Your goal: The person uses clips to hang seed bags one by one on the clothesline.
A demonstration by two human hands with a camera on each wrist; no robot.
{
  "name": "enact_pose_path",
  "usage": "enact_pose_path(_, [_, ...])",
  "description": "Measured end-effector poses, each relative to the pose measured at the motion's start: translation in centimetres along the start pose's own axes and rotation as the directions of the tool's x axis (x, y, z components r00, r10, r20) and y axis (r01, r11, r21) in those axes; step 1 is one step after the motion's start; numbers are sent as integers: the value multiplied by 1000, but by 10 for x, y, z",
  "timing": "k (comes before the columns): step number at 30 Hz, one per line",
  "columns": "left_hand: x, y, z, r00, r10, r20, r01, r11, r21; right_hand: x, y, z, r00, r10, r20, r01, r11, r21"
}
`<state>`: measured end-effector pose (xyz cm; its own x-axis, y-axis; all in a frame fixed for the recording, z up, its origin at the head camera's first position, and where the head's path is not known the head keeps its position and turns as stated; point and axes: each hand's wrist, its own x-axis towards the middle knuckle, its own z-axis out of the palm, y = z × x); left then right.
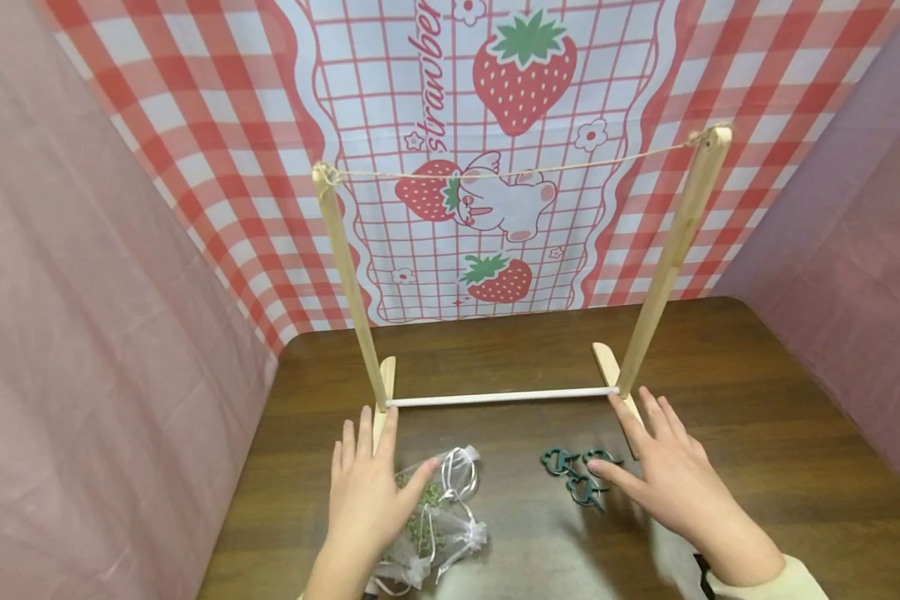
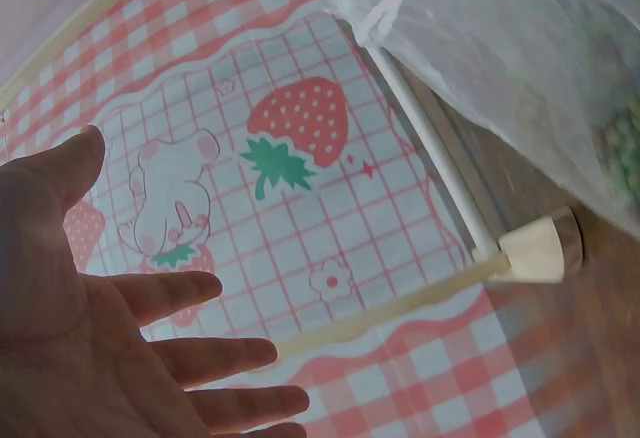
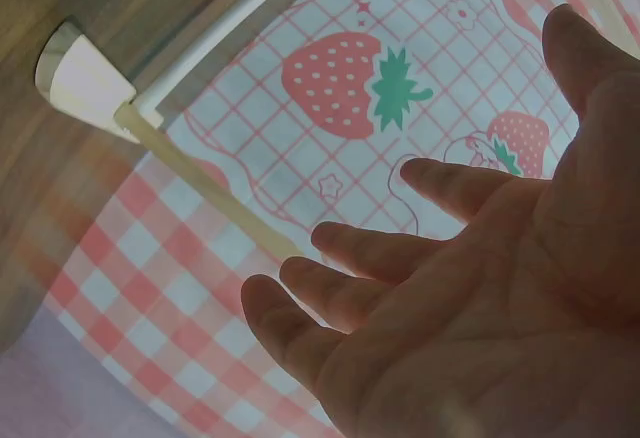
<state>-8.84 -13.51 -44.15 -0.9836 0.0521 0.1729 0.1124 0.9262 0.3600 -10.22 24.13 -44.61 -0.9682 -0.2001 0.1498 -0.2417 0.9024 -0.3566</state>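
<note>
Both hands hover palm down with fingers spread, holding nothing. My left hand (image 1: 367,483) is over the left foot of a wooden frame, beside sheer white drawstring bags (image 1: 461,533) filled with dried green herbs. My right hand (image 1: 667,475) is by the frame's right foot, its thumb near several dark green clips (image 1: 585,492). The frame has two wooden posts (image 1: 663,267), a white crossbar (image 1: 502,397) low between them, and a twine line (image 1: 525,172) tied across the tops. In the left wrist view, a bag (image 2: 530,68) shows large at the upper right.
The brown wooden table (image 1: 525,467) carries everything. Behind the frame hangs a red-and-white checked cloth (image 1: 232,125) printed with strawberries. Pink fabric (image 1: 112,292) hangs at the left side and mauve fabric (image 1: 832,250) at the right.
</note>
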Motion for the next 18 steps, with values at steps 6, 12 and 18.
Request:
enact_pose_path(6, [5,11,8,999,40,17,-39,999,-29,6,-3,4,1000,-3,25,4,1000,-8])
enact_pose_path(12, [7,20,19,998,61,32,-59,997,-52,11,-1,13,999,-30,16,30,1000,-1])
enact_pose_path(18, [8,27,30,992,114,55,-108,989,-98,15,0,23,997,-69,18,69,998,9])
